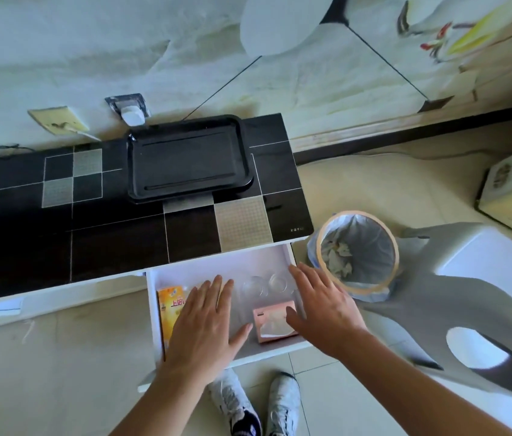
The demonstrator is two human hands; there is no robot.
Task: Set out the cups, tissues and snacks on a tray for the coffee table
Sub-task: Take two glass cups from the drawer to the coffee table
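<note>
Looking down into an open white drawer [289,256] pulled out from under a black tiled bench [106,240], I hold both hands flat above its contents, fingers straight and spread, gripping nothing. My left hand [204,325] hovers over an orange snack box [169,313] that lies along the drawer's left wall, its long axis running away from me; the box sits just under and left of that palm. My right hand [323,306] hovers at the drawer's right side, its thumb just beside a pink tissue pack [272,324] lying near the front wall. Two clear glass cups [264,284] stand between my hands, further back, nearer my right fingertips. The black tray [136,184] waits bare on the bench, straight ahead beyond the drawer, so everything must travel forward and up. A lined waste bin [358,251] stands right of the drawer.
</note>
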